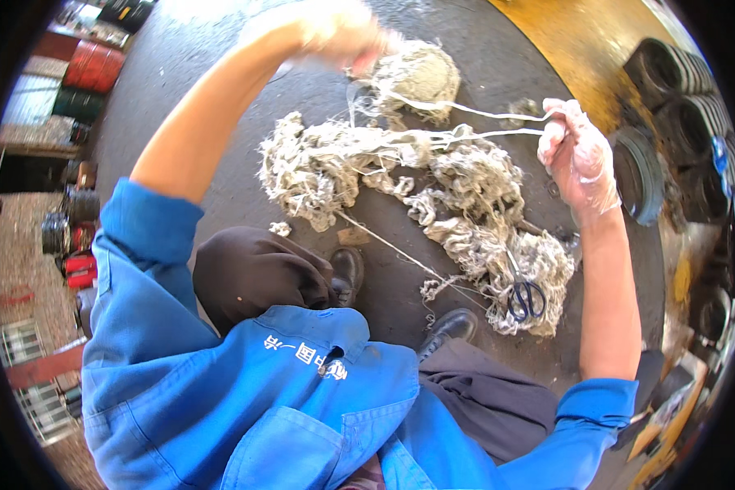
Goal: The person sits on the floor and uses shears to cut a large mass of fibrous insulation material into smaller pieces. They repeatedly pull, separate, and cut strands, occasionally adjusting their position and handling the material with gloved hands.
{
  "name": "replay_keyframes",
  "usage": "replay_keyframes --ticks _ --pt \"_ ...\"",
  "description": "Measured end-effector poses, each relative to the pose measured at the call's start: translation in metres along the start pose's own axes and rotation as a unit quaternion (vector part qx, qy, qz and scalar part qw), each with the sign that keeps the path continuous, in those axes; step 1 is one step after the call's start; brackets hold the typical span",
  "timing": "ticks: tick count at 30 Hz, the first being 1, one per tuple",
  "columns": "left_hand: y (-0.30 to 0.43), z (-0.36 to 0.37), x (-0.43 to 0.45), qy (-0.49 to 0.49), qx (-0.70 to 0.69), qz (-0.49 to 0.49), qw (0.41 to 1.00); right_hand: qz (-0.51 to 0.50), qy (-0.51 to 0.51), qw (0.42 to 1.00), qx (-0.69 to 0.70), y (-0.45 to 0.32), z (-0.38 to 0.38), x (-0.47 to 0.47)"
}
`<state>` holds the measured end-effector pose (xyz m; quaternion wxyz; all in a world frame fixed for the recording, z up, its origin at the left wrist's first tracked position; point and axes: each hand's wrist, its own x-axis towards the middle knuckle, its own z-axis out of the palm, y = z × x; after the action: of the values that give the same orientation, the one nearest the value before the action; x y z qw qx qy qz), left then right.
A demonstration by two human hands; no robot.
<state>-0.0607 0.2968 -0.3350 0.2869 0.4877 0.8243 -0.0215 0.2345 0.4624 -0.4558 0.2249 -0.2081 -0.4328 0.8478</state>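
Observation:
My right hand (579, 156), in a thin clear plastic glove, pinches strands of white yarn (484, 113) at the right. Two lengths of that yarn stretch left from its fingers, one to a pale ball of wound yarn (425, 76), the other over a tangled heap of yarn (318, 168). Blurred by motion, my left hand (343, 37) is at the upper left edge of the ball; its grip is unclear. Dark-handled scissors (525, 300) lie on the lower right part of the tangled yarn waste (545, 275).
Dark floor (380, 239) lies under the yarn and between my black shoes (347, 275). Stacked black ringed parts (667, 64) and a grey-blue ring (640, 174) stand at the right. Red drums (95, 66) and a brick wall (21, 245) are at the left.

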Motion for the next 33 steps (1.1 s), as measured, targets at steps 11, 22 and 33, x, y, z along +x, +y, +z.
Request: replay_keyframes --ticks 11,22,33 --pt "-0.005 0.097 0.037 -0.001 0.049 0.183 0.982 -0.104 -0.027 0.992 0.066 -0.074 -0.019 -0.025" --pt "0.015 0.169 0.093 -0.114 -0.057 0.270 0.954 -0.211 -0.187 0.949 0.138 -0.198 -0.083 -0.067" --pt "-0.018 0.123 0.055 -0.109 0.054 0.195 0.973 -0.249 0.000 0.966 0.075 -0.174 -0.122 -0.076"
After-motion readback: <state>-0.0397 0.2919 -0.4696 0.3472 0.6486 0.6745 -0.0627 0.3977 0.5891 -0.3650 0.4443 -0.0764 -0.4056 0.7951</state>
